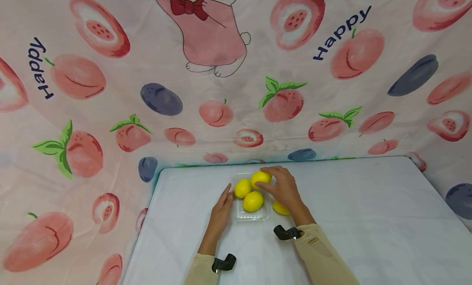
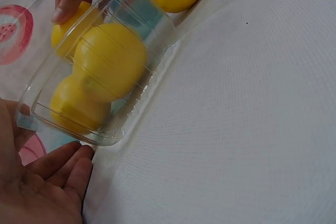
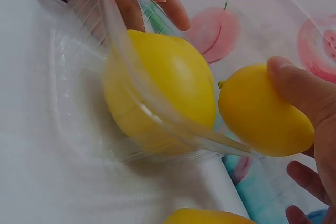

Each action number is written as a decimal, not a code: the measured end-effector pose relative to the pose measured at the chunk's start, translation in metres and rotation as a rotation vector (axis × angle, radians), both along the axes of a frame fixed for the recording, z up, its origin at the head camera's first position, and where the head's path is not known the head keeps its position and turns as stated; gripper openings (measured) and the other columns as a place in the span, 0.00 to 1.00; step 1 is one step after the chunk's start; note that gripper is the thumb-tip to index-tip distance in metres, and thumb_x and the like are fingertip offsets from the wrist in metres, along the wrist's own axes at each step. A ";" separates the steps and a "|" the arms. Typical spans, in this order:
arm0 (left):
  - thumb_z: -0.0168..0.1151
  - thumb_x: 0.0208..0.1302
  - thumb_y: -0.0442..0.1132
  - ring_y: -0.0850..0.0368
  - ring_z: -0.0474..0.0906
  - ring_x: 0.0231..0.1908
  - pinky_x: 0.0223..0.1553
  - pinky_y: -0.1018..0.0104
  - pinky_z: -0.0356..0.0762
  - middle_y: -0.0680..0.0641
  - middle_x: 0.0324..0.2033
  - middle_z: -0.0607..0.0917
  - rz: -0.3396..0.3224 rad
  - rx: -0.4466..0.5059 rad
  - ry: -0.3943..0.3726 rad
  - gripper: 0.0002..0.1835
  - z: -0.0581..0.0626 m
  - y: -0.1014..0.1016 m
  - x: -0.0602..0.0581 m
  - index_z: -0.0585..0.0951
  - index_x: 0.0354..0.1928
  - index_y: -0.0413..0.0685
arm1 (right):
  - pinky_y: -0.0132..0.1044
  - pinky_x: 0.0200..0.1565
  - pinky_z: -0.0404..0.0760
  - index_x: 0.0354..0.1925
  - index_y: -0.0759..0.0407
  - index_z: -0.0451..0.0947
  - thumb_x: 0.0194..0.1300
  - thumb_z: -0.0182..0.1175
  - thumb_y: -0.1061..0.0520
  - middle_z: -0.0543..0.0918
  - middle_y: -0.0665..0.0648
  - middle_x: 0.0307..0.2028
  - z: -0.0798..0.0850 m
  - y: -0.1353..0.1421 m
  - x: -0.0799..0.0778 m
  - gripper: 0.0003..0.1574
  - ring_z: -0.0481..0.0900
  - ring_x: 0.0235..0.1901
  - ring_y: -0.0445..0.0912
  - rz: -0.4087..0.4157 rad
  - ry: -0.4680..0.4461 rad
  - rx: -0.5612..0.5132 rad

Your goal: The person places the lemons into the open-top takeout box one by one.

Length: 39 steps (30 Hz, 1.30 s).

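Observation:
A clear plastic container [image 1: 239,214] stands on the white table with two yellow lemons in it, one at the left [image 1: 242,188] and one nearer the front [image 1: 253,201]. Over its far right part, my right hand [image 1: 283,188] pinches a third lemon [image 3: 262,109] between thumb and fingers. My left hand [image 1: 221,211] lies along the container's left side, its fingers fairly straight; in the left wrist view that hand [image 2: 44,182] shows beside the container's end. Another lemon [image 1: 280,208] lies on the table outside the container, partly hidden under the right forearm.
White cloth covers the tabletop [image 1: 361,211]. Behind it hangs a fruit-printed pink curtain [image 1: 221,88], which also runs down the left side. A black strap mount sits on each wrist, one left [image 1: 224,263] and one right [image 1: 287,233].

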State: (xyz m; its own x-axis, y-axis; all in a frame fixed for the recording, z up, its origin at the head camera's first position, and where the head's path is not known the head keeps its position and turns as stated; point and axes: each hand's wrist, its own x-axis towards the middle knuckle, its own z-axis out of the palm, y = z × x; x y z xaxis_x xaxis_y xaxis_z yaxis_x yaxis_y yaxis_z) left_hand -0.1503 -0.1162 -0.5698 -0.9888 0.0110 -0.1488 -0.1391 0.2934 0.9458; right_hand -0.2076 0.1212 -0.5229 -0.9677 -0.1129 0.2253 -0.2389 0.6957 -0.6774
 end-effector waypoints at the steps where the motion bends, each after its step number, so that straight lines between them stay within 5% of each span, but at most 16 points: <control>1: 0.45 0.80 0.59 0.46 0.66 0.74 0.76 0.39 0.55 0.49 0.70 0.76 -0.001 0.000 0.001 0.26 0.000 0.000 0.000 0.62 0.76 0.80 | 0.61 0.64 0.74 0.61 0.46 0.82 0.58 0.74 0.37 0.82 0.55 0.57 0.000 -0.001 0.000 0.35 0.76 0.60 0.56 0.001 0.000 0.000; 24: 0.45 0.81 0.56 0.46 0.68 0.73 0.76 0.41 0.57 0.47 0.68 0.78 -0.006 -0.027 0.037 0.26 0.000 0.000 0.000 0.63 0.77 0.73 | 0.61 0.66 0.72 0.62 0.44 0.81 0.62 0.72 0.40 0.83 0.52 0.61 -0.003 -0.004 0.002 0.32 0.75 0.62 0.55 0.034 -0.048 0.010; 39: 0.43 0.81 0.58 0.45 0.66 0.74 0.76 0.39 0.56 0.48 0.69 0.77 -0.012 -0.031 0.034 0.26 -0.002 0.000 -0.001 0.62 0.77 0.75 | 0.63 0.59 0.74 0.63 0.43 0.80 0.63 0.70 0.39 0.82 0.54 0.62 -0.001 -0.008 0.001 0.31 0.74 0.62 0.57 -0.006 -0.013 0.091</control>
State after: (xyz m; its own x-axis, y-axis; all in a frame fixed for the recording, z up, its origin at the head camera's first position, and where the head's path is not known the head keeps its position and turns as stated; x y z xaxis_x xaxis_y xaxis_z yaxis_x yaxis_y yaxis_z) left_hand -0.1510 -0.1163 -0.5715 -0.9932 0.0185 -0.1151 -0.1030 0.3241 0.9404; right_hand -0.2066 0.1132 -0.5238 -0.9711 -0.1269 0.2020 -0.2266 0.7558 -0.6144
